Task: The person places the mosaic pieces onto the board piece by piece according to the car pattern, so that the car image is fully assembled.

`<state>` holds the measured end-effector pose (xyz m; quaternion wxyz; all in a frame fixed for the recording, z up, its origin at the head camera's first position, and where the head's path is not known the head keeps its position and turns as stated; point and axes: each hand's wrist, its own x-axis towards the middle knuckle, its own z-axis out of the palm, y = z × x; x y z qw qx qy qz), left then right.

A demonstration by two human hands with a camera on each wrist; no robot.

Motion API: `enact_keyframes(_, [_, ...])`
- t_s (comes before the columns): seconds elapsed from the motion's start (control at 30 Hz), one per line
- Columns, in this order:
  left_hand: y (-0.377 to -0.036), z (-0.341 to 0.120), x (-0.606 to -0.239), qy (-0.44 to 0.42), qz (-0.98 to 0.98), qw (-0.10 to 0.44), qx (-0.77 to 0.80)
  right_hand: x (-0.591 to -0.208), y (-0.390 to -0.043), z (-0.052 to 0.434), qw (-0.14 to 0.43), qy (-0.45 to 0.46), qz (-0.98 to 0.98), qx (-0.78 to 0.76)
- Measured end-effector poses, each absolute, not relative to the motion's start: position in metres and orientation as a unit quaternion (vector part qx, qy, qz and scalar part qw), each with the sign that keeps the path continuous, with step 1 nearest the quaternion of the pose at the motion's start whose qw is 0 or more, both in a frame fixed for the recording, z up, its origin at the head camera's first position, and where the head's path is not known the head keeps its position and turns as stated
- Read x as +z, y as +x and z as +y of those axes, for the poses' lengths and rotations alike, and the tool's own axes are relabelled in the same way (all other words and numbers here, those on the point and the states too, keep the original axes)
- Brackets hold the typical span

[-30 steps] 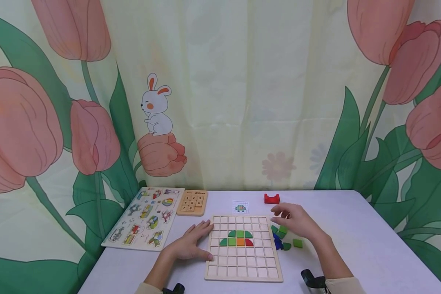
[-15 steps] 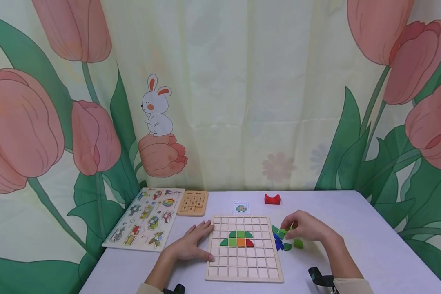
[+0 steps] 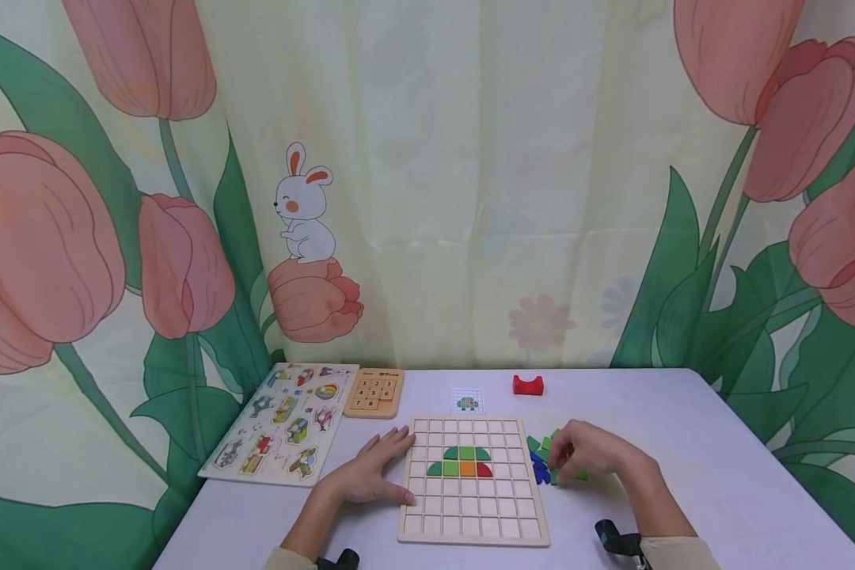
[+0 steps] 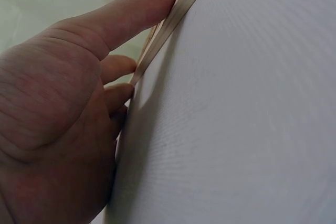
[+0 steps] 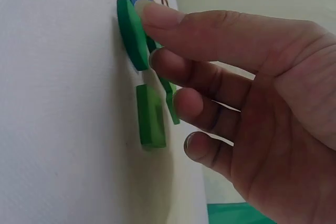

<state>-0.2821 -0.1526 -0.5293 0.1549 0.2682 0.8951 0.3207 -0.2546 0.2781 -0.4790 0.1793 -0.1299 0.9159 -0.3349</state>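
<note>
A wooden grid board (image 3: 470, 518) lies on the white table and holds a small dome of green, orange and red pieces (image 3: 459, 463). My left hand (image 3: 372, 473) rests flat on the table, its fingers (image 4: 131, 14) straight against the board's left edge (image 4: 168, 22). My right hand (image 3: 579, 455) hovers low over a pile of green and blue pieces (image 3: 540, 465) just right of the board. In the right wrist view its index fingertip (image 5: 157, 17) touches a rounded green piece (image 5: 131, 32). A second green piece (image 5: 149, 116) lies below it. The thumb is hidden.
A red arch block (image 3: 527, 385) and a small pattern card (image 3: 467, 402) lie behind the board. A number slide puzzle (image 3: 374, 393) and a vehicle peg puzzle (image 3: 281, 423) sit at the left. A tulip-print curtain hangs behind the table.
My right hand moved from the board's upper right corner down and back onto the pile of green and blue pieces. The left hand and board stayed still.
</note>
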Motion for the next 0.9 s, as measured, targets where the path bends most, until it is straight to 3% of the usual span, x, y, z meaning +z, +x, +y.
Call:
enact_keyframes(0.7, [-0.2809,-0.1539,-0.5295,0.270,0.894,0.148,0.325,-0.4837,-0.2567,0.2731,0.190,-0.117,0.910,-0.349])
enact_keyframes(0.9, [-0.2813,-0.1539,-0.5295,0.269,0.895,0.147,0.324,-0.4813,-0.2556,0.2756,0.182,-0.149,0.905,-0.355])
